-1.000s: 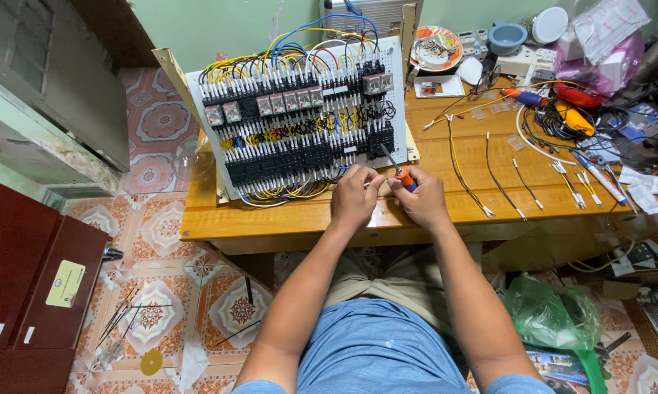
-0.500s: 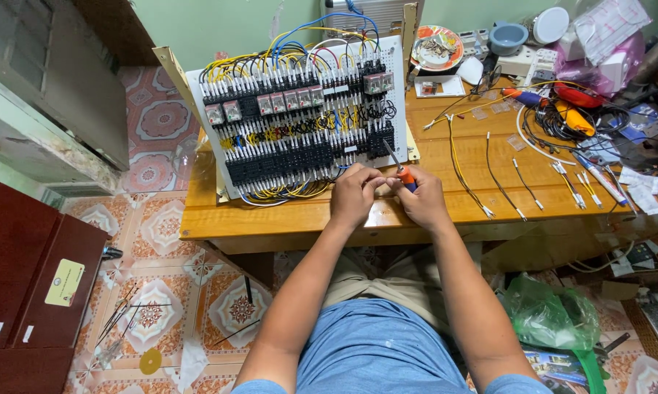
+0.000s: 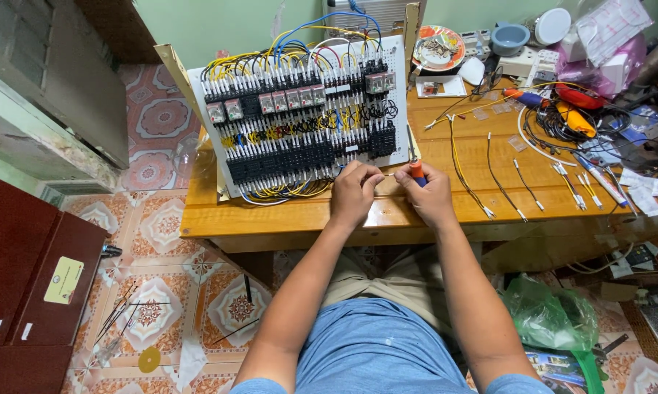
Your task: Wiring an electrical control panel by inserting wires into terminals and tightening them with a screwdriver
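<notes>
**Both hands pinch at the wire, bottom edge of panel**

L hand [image 3: 354,191] pinches a thin wire [image 3: 388,175] end between thumb & fingers, held level so the tip meets the tool. R hand [image 3: 431,191] is closed round an orange-handled screwdriver [image 3: 416,170], shaft up toward the panel [image 3: 300,117]. Panel stands tilted on the table [image 3: 307,215], facing the person, w/ terminals in easy reach. Cut wires [image 3: 489,175] lie spread to the right, apart from each other, prob. for quick picking.

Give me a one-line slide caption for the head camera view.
Left hand and right hand, gripping an orange-handled tool, meet at a wired relay panel on a wooden table.
</notes>
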